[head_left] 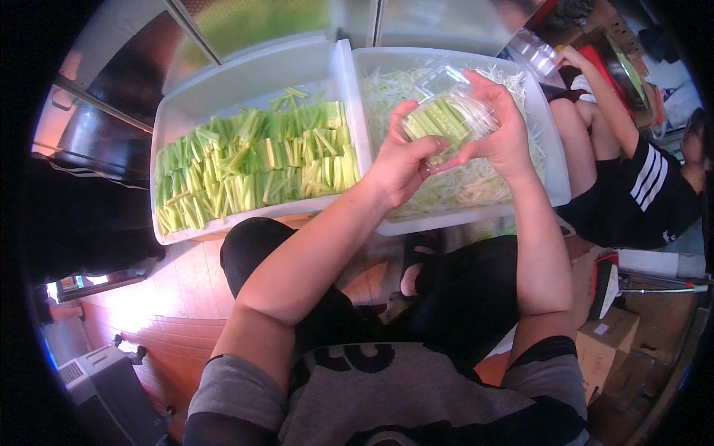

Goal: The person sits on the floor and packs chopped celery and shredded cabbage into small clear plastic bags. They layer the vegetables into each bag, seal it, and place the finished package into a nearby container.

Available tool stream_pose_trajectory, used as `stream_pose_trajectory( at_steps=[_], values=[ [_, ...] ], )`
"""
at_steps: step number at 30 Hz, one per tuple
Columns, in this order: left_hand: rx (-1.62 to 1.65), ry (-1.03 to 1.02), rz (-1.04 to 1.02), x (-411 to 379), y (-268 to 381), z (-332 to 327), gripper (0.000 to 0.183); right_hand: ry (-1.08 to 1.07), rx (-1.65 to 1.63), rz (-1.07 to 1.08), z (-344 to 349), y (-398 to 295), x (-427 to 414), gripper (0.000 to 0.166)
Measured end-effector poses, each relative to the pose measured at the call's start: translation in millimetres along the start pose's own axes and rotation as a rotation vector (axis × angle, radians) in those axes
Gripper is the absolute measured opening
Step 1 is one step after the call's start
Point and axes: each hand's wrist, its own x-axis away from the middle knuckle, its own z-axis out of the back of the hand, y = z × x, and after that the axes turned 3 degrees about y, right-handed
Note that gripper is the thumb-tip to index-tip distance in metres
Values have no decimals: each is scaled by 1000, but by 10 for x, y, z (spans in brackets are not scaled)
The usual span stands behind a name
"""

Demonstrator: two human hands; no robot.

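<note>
Both hands hold a small clear plastic box [446,159] above the right-hand white tub [413,226]. Its lid [443,83] is raised at the far side. Inside lie cut cucumber sticks [438,122] beside pale white shreds [477,114]. My left hand [404,161] grips the near left side, thumb over the cucumber. My right hand [505,128] holds the right side, with its fingers at the lid. Pale shredded vegetable [457,187], possibly scallion, fills the tub below. In the left white tub [234,78], cucumber sticks [256,150] lie in several rows.
At the right sits another person [630,178], one hand [569,56] at a stack of clear plastic containers [532,53]. Cardboard boxes [608,345] stand on the floor at lower right. A grey appliance on casters [111,390] is at lower left. Glass panels [268,28] rise behind the tubs.
</note>
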Motion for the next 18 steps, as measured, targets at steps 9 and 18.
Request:
stream_pose_trajectory(
  at_steps=[9,18],
  values=[
    [7,103,-65,-21,-67,-2,69,28,90,-5,-167,-286,-2,97],
    [51,-10,-150,-45,-22,44,64,-51,574,-24,-74,-431,102,56]
  ],
)
